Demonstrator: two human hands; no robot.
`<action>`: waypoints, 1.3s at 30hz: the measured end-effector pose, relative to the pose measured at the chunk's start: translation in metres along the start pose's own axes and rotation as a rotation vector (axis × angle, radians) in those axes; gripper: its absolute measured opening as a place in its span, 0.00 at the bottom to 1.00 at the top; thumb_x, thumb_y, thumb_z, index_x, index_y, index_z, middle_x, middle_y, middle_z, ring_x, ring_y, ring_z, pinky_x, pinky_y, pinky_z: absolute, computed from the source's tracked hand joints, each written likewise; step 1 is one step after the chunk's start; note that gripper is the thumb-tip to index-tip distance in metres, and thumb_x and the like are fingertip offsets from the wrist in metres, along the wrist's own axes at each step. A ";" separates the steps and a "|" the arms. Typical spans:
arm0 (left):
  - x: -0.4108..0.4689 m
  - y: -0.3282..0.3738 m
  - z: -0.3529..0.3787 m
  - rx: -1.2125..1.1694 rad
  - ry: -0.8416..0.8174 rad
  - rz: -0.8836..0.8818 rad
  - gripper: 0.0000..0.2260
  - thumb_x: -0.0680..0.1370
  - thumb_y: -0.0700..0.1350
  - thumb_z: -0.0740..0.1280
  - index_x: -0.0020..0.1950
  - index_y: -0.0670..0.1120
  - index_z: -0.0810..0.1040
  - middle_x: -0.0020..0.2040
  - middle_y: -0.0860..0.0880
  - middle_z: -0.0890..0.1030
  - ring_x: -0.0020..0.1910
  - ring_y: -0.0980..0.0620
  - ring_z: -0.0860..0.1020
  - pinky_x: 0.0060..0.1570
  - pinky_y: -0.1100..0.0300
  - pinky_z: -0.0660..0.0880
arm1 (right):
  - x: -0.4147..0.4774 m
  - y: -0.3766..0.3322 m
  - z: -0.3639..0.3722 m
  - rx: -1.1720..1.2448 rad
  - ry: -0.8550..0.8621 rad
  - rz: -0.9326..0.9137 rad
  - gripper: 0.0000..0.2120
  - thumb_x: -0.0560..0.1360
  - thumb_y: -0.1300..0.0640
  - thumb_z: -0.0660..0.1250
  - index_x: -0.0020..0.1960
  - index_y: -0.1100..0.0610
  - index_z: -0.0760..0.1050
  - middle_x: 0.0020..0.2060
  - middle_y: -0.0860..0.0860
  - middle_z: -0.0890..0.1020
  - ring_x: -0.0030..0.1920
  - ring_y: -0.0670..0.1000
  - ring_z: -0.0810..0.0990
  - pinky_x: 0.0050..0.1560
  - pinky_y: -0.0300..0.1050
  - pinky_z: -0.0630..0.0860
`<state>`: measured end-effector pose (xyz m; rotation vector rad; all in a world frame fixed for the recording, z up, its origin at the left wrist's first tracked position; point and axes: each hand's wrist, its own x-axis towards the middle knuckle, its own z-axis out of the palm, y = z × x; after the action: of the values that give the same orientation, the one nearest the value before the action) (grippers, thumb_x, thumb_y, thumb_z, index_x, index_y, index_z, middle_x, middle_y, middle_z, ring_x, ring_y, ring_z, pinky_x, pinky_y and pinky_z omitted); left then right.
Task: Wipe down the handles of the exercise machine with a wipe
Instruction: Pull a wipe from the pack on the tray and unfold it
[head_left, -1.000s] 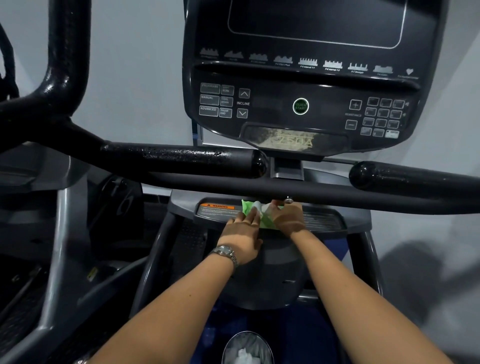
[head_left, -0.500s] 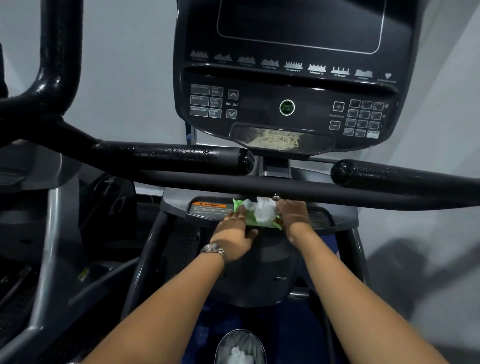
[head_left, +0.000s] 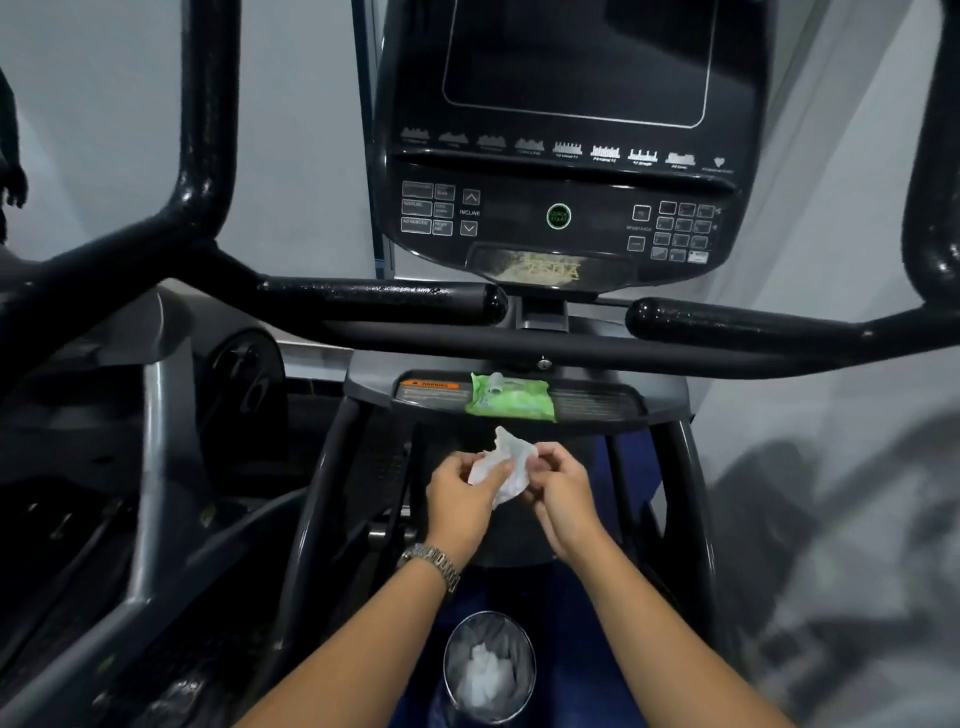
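Grey wall (head_left: 301, 130) behind, and the exercise machine (head_left: 675, 467) fills the view, dark console (head_left: 571, 218) up top. Two glossy black bars point inward under it: left handle (head_left: 379, 301), right handle (head_left: 727, 325), ends apart, nothing touching either. Down low, a mesh bin (head_left: 488, 667) holds crumpled white sheets. Below the handles, a shelf (head_left: 597, 402) carries a green wipe pack (head_left: 511, 400), flat beside an orange warning label. Left hand (head_left: 460, 499) and right hand (head_left: 563, 493) meet in front of the shelf, each pinching the white wipe (head_left: 511, 467) between thumb and fingers, crumpled, well below the handles. Metal watch (head_left: 434, 564) on the left wrist.
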<state>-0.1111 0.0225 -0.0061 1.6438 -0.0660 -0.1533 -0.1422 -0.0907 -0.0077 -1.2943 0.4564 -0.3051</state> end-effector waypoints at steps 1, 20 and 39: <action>-0.006 0.000 -0.005 0.027 0.012 0.014 0.09 0.70 0.45 0.74 0.46 0.45 0.78 0.42 0.50 0.82 0.41 0.55 0.81 0.37 0.66 0.74 | -0.009 0.002 0.002 0.013 -0.026 0.006 0.05 0.79 0.66 0.60 0.48 0.62 0.74 0.41 0.58 0.82 0.39 0.53 0.81 0.35 0.42 0.76; -0.104 -0.030 -0.118 0.330 -0.076 0.047 0.06 0.75 0.42 0.67 0.39 0.43 0.78 0.29 0.53 0.76 0.28 0.60 0.71 0.29 0.71 0.67 | -0.127 0.044 0.036 -0.107 -0.052 0.075 0.06 0.75 0.63 0.68 0.39 0.64 0.76 0.38 0.61 0.78 0.41 0.57 0.77 0.43 0.54 0.73; -0.189 -0.027 -0.169 -0.105 0.050 -0.198 0.06 0.77 0.45 0.67 0.47 0.42 0.80 0.41 0.46 0.82 0.36 0.51 0.79 0.28 0.63 0.74 | -0.229 0.049 0.029 0.095 -0.195 0.272 0.13 0.80 0.61 0.61 0.59 0.67 0.77 0.54 0.63 0.82 0.52 0.59 0.82 0.51 0.51 0.80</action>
<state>-0.2753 0.2171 -0.0095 1.5462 0.1415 -0.2622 -0.3293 0.0525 -0.0141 -1.1403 0.4399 0.0273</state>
